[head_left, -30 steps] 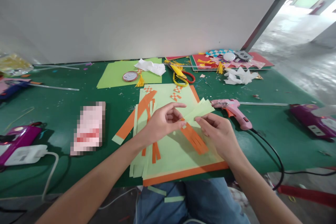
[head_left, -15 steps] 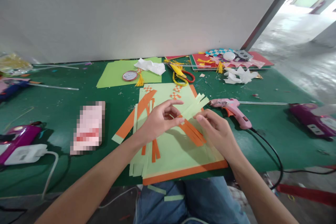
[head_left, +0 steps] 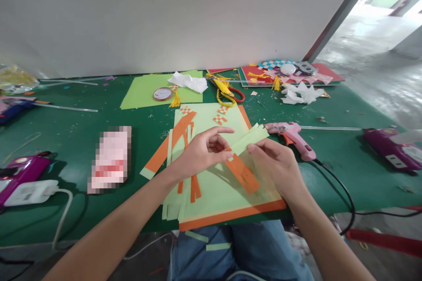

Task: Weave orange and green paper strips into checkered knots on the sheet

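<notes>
Orange paper strips (head_left: 243, 173) cross pale green paper strips (head_left: 249, 139) at a small joined corner. Thumb and fingers of my left hand (head_left: 201, 147) pinch that crossing, with the index finger held out above it. My right hand (head_left: 278, 160) is closed on the pale green strips, thumb on top, near their fanned free ends. Beneath both hands lies a pale green sheet (head_left: 217, 202) with an orange sheet's edge (head_left: 231, 216) showing under it. Loose orange strips (head_left: 193, 184) rest beside my left wrist. Small orange-and-white checkered woven pieces (head_left: 220, 119) lie at the sheet's top.
A pink glue gun (head_left: 296, 138) with a cord lies to the right. Yellow-and-red scissors (head_left: 226, 92), white tissue (head_left: 189, 82) and a round tin (head_left: 162, 93) are at the back. A pixelated pink object (head_left: 110, 160) and a white plug (head_left: 33, 193) lie to the left.
My right hand has shifted slightly right, and the green strips now overlap more and sit lower. The free ends of the orange strips have spread a little. My left hand keeps its pinch.
</notes>
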A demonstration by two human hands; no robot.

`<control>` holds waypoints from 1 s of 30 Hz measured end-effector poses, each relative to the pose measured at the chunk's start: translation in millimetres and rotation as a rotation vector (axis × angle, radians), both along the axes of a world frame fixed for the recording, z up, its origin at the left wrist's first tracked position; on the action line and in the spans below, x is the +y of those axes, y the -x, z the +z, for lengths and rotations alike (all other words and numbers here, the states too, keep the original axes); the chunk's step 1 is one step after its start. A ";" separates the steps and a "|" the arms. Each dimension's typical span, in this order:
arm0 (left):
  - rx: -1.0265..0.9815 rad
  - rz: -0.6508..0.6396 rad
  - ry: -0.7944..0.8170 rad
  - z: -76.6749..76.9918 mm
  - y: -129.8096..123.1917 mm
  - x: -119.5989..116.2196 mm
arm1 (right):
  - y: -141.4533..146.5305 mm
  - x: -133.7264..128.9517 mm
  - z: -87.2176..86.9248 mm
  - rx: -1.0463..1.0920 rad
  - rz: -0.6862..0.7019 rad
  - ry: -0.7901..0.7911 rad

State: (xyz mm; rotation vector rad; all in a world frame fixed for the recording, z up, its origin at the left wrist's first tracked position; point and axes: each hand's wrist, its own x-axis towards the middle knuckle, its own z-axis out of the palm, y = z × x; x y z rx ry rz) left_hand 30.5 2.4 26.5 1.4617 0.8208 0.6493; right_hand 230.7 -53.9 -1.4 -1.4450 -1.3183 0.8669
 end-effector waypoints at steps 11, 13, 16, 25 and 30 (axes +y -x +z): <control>0.009 0.096 0.023 -4.8 2.3 5.2 | -3.0 4.8 -1.3 0.244 -0.281 -0.296; 0.005 0.134 0.030 -4.3 2.2 5.3 | -0.6 3.0 0.1 0.192 -0.287 -0.339; 0.011 0.184 0.035 -3.1 1.5 4.9 | 3.2 -0.8 1.9 -0.056 -0.348 -0.436; -0.035 0.238 0.016 -6.6 -2.1 3.2 | 23.2 -3.2 -0.6 -0.754 -0.001 -0.708; -0.017 0.170 0.027 -6.3 -5.2 0.4 | 28.7 -1.7 -4.3 -0.883 -0.025 -0.595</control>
